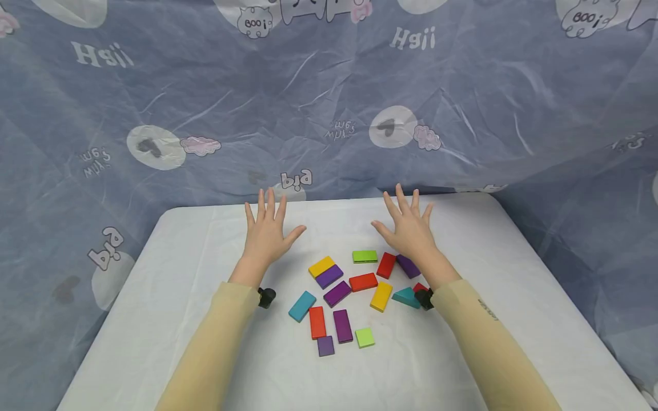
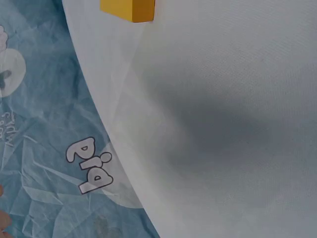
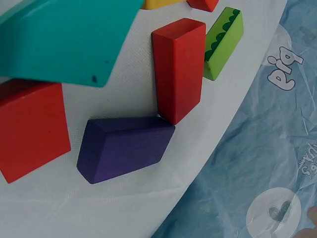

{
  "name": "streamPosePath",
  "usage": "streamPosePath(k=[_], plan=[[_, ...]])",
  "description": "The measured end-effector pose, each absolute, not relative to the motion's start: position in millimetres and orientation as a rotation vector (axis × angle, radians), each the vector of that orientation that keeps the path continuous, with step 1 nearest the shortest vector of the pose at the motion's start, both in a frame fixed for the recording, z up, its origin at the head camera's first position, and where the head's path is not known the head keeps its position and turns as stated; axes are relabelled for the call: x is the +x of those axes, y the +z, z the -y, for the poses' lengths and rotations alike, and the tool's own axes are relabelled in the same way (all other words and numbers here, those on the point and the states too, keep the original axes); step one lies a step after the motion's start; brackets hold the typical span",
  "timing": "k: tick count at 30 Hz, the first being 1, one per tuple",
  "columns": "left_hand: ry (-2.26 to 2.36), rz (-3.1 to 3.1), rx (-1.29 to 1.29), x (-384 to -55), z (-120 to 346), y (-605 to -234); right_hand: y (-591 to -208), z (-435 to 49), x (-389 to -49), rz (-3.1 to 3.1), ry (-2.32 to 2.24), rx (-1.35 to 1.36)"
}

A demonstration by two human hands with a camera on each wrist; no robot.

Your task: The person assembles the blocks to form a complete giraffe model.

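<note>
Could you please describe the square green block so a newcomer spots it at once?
On the white table, go to the near edge of the scattered blocks. The square green block lies just right of an oblong purple block. Lime colour and square top distinguish it from that neighbour.

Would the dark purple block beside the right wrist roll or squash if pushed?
Probably neither. The dark purple block has flat faces, so it would likely slide rather than roll. Its crisp, straight edges suggest it is stiff. One corner seems to meet a red block, so a push that way might shift both.
</note>
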State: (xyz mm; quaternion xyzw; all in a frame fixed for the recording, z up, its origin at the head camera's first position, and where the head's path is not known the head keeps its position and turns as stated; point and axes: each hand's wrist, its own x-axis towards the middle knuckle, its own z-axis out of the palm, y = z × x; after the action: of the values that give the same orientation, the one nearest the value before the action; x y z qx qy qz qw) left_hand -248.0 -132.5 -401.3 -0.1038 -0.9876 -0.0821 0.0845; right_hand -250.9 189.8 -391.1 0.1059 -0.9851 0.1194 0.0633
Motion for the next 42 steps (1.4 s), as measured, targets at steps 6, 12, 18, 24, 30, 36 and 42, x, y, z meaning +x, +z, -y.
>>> streamPosePath(k=[6, 12, 18, 24, 30, 36, 42], plan=[[-0.267, 2.935, -0.323, -241.3, 129.0, -406.8, -400.0, -185.6, -242.9, 2.966, 0.381, 0.347], [-0.303, 2.944, -0.350, -233.2, 122.9, -414.0, -411.3, -177.2, -231.2, 2.980, 0.394, 0.380], [-0.347, 2.925, -0.408, -221.9, 116.0, -419.0, -422.7, -168.9, -214.9, 2.984, 0.448, 0.444], [-0.337, 2.952, -0.483, -212.3, 106.1, -424.6, -436.4, -162.8, -201.4, 2.964, 0.455, 0.495], [-0.338, 2.987, -0.570, -202.9, 96.3, -431.0, -445.2, -159.6, -191.1, 2.956, 0.447, 0.543], [-0.345, 2.971, -0.691, -190.9, 84.9, -439.8, -453.0, -156.5, -182.4, 2.999, 0.438, 0.612], [-0.346, 2.971, -0.804, -178.9, 70.9, -448.3, -460.0, -154.3, -176.2, 3.019, 0.441, 0.659]])
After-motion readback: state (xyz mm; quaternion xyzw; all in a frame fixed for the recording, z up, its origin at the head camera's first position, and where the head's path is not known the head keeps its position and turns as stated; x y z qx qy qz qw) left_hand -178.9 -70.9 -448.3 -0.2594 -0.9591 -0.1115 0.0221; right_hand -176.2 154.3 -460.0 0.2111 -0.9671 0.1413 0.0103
